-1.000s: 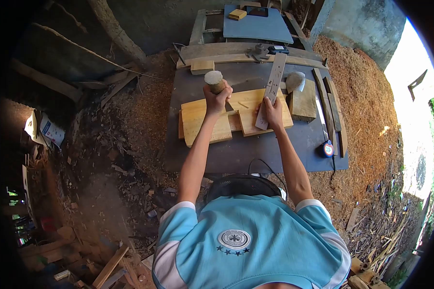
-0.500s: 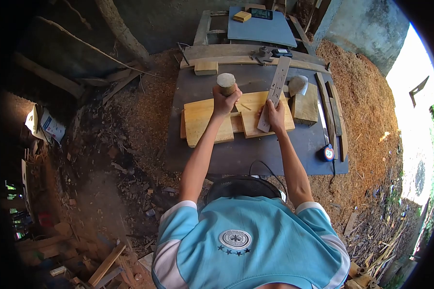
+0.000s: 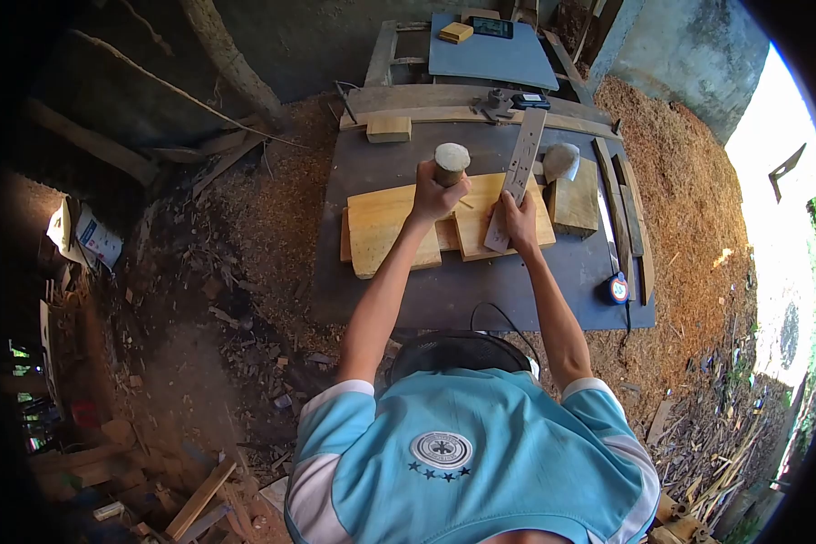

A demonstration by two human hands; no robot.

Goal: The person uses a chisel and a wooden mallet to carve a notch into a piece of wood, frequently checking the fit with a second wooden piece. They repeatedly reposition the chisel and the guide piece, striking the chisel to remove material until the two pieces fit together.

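Observation:
My left hand is closed round a short, thick round piece of wood, its pale flat end facing up. It is raised above the yellowish boards on the workbench. In my right hand is a thin flat wooden strip with dark marks or small holes along its face. The strip slants across the right-hand yellowish board, and its far end reaches past that board. A thin sliver of wood is visible between my hands. My fingers partly hide the strip's lower part.
A wooden block stands right of the boards, with a pale rounded object by it. A tape measure lies near the right edge of the dark bench. Long strips line that side; a small block sits behind.
My left hand has moved a little to the right with the round piece of wood, closer to the strip. My right hand and the strip have hardly moved.

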